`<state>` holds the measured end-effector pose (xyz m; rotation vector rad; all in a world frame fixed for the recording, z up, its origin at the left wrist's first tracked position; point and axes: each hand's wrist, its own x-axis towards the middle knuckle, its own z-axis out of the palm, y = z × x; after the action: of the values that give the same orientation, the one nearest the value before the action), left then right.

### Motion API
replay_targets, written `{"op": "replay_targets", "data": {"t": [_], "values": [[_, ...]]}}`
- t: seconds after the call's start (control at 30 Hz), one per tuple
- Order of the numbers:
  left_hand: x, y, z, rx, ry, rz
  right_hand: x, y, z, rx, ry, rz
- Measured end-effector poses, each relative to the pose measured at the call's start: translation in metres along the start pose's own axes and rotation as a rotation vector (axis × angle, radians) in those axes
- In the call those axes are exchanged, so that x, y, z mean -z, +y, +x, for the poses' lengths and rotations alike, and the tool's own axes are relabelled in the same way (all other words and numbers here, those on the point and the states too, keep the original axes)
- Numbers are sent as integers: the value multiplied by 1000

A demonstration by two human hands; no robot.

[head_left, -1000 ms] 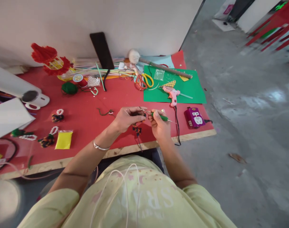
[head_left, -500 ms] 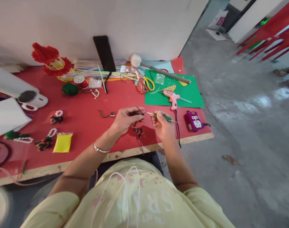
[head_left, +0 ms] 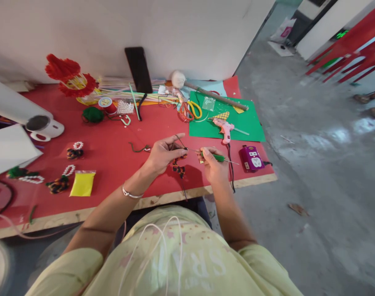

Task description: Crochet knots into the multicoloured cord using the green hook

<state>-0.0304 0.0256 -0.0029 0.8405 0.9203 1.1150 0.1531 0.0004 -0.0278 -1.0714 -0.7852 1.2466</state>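
The left hand (head_left: 160, 157) pinches the dark-and-orange yarn strip (head_left: 178, 168), which hangs above the counter (head_left: 113, 142) near its front edge; its forefinger has lifted, drawing out the strand (head_left: 181, 141), apparently tightening it for the green-handled hook (head_left: 218, 158) grasped in the right hand (head_left: 216, 169)

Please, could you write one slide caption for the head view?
Left hand holds dark multicoloured yarn piece; right hand holds green-handled tool over red tabletop.

Yarn piece (head_left: 178, 168) partly hidden by left hand (head_left: 161, 156), detail too small to tell, red chairs (head_left: 364, 33) cropped
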Motion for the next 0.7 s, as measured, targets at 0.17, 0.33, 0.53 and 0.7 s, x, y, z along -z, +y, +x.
{"op": "replay_targets", "data": {"t": [0.17,0.33,0.53,0.7], "values": [[-1,0,-1,13,-15,4,2,0,-1,11,5,-24],[-2,1,-1,16,-30,22,2,0,-3,32,22,-78],[-1,-1,0,-35,-33,87,3,-3,-5,57,16,-133],[2,-7,1,-120,-2,201,7,-4,-7,130,34,-246]]}}
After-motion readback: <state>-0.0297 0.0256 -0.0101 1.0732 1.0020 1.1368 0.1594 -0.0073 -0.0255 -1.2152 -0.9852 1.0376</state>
